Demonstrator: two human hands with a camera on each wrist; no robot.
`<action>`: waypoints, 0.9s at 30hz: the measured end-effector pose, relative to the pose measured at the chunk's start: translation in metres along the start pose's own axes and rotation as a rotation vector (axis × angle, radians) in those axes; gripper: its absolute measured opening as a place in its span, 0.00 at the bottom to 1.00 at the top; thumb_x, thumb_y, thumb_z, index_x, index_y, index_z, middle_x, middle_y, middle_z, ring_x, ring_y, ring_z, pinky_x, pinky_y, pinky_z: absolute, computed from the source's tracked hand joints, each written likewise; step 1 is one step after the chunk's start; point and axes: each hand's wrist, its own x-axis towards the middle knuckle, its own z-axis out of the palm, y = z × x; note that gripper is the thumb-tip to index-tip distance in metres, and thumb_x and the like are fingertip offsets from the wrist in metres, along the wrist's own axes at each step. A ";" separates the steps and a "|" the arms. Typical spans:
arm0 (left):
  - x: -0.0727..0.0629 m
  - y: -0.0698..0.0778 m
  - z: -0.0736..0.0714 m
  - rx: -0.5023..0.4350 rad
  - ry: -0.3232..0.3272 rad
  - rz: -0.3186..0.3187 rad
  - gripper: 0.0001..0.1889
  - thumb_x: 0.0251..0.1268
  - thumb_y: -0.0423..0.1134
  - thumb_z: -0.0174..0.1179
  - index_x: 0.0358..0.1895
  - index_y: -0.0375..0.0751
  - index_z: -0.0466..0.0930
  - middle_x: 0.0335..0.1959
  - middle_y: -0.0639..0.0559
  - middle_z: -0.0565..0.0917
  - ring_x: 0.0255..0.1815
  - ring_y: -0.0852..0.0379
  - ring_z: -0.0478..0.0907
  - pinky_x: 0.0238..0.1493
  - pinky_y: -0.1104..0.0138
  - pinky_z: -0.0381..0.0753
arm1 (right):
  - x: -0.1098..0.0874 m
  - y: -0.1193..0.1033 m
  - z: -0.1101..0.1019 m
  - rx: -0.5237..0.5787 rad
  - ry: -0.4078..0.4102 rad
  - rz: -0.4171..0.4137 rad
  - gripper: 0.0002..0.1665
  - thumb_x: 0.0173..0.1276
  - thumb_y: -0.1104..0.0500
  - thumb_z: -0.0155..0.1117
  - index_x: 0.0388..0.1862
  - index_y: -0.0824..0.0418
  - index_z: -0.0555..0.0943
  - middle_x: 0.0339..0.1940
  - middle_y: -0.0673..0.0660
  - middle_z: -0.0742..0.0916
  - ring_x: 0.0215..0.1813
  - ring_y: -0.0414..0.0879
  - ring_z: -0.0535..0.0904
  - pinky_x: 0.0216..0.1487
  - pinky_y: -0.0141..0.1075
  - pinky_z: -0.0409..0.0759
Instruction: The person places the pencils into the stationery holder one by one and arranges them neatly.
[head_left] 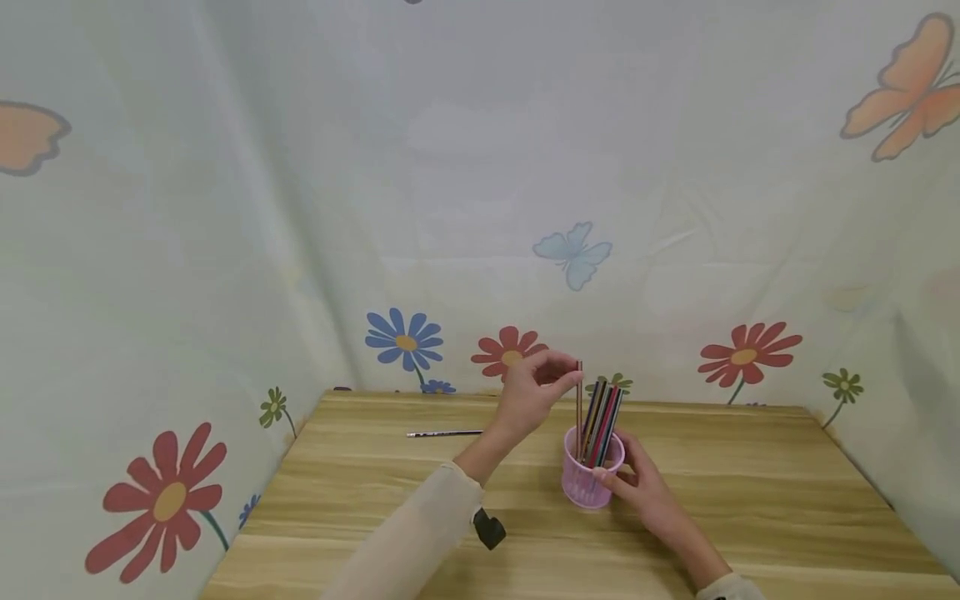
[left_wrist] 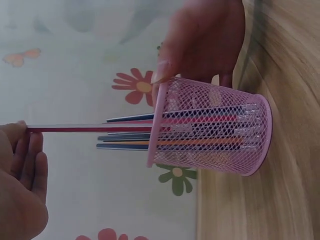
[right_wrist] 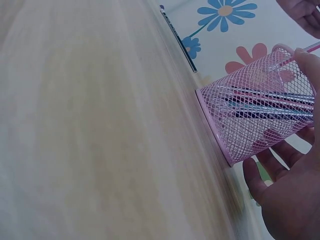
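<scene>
My left hand [head_left: 527,398] pinches the top of a red pencil [left_wrist: 75,128] between thumb and fingers. The pencil is upright, its lower end inside a pink mesh pen cup [head_left: 587,493]. Several other pencils [head_left: 602,425] in dark, red and orange colours lean together inside the cup, as the left wrist view shows through the mesh. My right hand [head_left: 647,490] holds the cup from its right side, thumb at the rim [left_wrist: 159,120] and fingers around the far wall. The cup stands on the wooden table.
One dark pencil [head_left: 444,433] lies on the wooden table [head_left: 750,492] left of the cup, partly behind my left forearm. A pale curtain [head_left: 480,167] with printed flowers and butterflies rises behind the table's back edge and along its sides. A black tag [head_left: 490,530] hangs by my left sleeve.
</scene>
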 end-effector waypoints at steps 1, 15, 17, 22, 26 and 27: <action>0.000 -0.003 0.003 0.008 -0.002 -0.006 0.08 0.72 0.38 0.71 0.50 0.43 0.88 0.44 0.54 0.90 0.45 0.58 0.87 0.52 0.64 0.87 | 0.000 0.000 0.000 0.001 0.002 -0.001 0.38 0.76 0.68 0.66 0.80 0.64 0.63 0.68 0.72 0.77 0.65 0.49 0.76 0.60 0.36 0.82; -0.011 -0.038 0.032 0.071 -0.065 -0.078 0.09 0.73 0.35 0.69 0.51 0.37 0.87 0.41 0.57 0.90 0.39 0.64 0.86 0.45 0.68 0.87 | 0.000 0.000 0.000 0.001 0.007 0.000 0.37 0.76 0.67 0.66 0.80 0.63 0.64 0.67 0.71 0.78 0.65 0.52 0.76 0.60 0.36 0.82; -0.011 -0.040 0.034 0.081 -0.060 -0.082 0.09 0.73 0.36 0.69 0.52 0.37 0.87 0.41 0.57 0.90 0.40 0.64 0.85 0.46 0.69 0.87 | 0.000 0.000 0.001 -0.004 0.009 0.004 0.38 0.76 0.66 0.66 0.80 0.62 0.64 0.68 0.71 0.78 0.66 0.53 0.76 0.60 0.36 0.82; -0.011 -0.044 0.039 0.095 -0.049 -0.113 0.08 0.73 0.37 0.69 0.51 0.43 0.87 0.42 0.57 0.89 0.40 0.64 0.85 0.46 0.69 0.86 | 0.000 0.000 0.001 -0.014 0.014 0.014 0.38 0.76 0.65 0.67 0.81 0.60 0.64 0.69 0.70 0.78 0.67 0.57 0.75 0.60 0.36 0.82; -0.010 -0.048 0.042 0.118 -0.044 -0.135 0.08 0.73 0.36 0.70 0.50 0.44 0.87 0.41 0.57 0.89 0.40 0.65 0.84 0.46 0.70 0.86 | 0.001 0.002 0.000 -0.014 0.013 0.021 0.38 0.76 0.65 0.67 0.80 0.61 0.64 0.69 0.70 0.78 0.67 0.58 0.75 0.60 0.36 0.82; -0.010 -0.049 0.043 0.122 -0.044 -0.137 0.08 0.73 0.36 0.70 0.50 0.44 0.87 0.41 0.57 0.89 0.40 0.65 0.84 0.46 0.70 0.86 | 0.001 0.003 0.000 -0.012 0.016 0.026 0.38 0.76 0.65 0.67 0.80 0.60 0.64 0.69 0.70 0.78 0.67 0.57 0.75 0.60 0.36 0.82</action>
